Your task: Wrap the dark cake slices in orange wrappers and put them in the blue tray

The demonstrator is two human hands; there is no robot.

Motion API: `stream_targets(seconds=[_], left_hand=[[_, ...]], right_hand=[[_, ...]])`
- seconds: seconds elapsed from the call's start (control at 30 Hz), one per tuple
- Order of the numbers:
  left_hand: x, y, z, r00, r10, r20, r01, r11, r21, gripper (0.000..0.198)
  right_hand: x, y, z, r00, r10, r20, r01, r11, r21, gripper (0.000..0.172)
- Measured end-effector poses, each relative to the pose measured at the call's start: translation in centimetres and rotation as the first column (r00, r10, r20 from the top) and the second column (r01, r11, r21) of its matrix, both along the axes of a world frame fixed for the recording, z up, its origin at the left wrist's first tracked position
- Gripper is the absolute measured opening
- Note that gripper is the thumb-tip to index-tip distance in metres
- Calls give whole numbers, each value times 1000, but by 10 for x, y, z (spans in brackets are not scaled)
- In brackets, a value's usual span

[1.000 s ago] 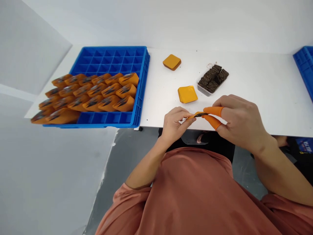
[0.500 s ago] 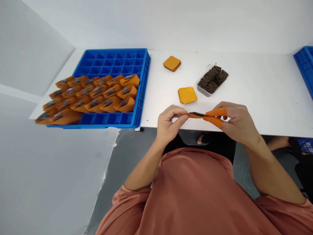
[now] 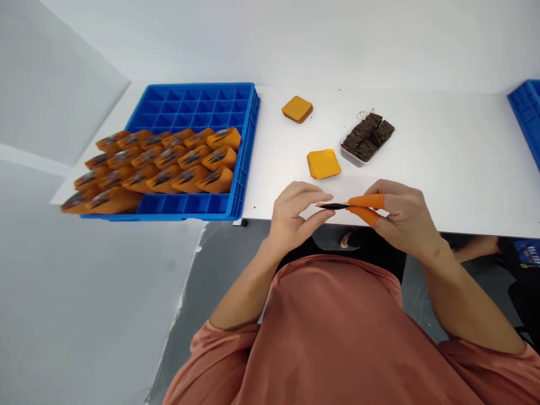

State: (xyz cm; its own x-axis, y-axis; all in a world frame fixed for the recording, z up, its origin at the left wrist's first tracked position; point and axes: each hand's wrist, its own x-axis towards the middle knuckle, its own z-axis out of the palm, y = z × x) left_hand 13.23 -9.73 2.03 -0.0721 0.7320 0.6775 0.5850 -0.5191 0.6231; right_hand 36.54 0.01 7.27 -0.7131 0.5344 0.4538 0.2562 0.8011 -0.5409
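The person's right hand (image 3: pixel 405 220) pinches a thin dark strip (image 3: pixel 333 206) at the table's front edge, its thumb and forefinger, both capped in orange finger cots (image 3: pixel 366 201), closed on the strip's right end. The left hand (image 3: pixel 291 215) is curled and half closed, its fingertips just at the strip's left end; whether they grip it or only touch it cannot be told, as the strip is seen nearly edge-on. Both hands are held just above the white table (image 3: pixel 442 169), in front of a salmon shirt (image 3: pixel 333 332). To the left, a blue plastic crate (image 3: pixel 247 140) carries several rows of orange wedge-shaped pieces (image 3: pixel 181 171) with dark marks, and the lowest row juts past the crate's left wall. The crate's blue grid of cells shows beyond those rows. Ahead of the hands, two orange square pads (image 3: pixel 323 163) lie apart on the table, and a clear plastic tub (image 3: pixel 350 156) holds a pile of dark brown pieces. A second blue crate (image 3: pixel 527 115) shows at the right edge of the view.
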Motion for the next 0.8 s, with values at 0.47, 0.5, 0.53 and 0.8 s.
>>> stream_targets(seconds=[0.47, 0.5, 0.53, 0.8], left_hand=[[-163, -131, 62, 648, 686, -331, -741, 669, -65, 11], [-186, -146, 67, 546, 750, -373, -826, 556, -93, 11], [-207, -157, 70, 452, 788, -418, -888, 443, -125, 12], [-291, -165, 41, 234, 766, -598, -947, 41, -318, 24]], right_hand=[[20, -1, -32, 979, -173, 108, 177, 984, -29, 36], [23, -1, -35, 970, -205, 133, 216, 974, -74, 39], [25, -2, -38, 961, -232, 152, 250, 962, -112, 41], [37, -10, -34, 928, -291, 234, 343, 912, -225, 15]])
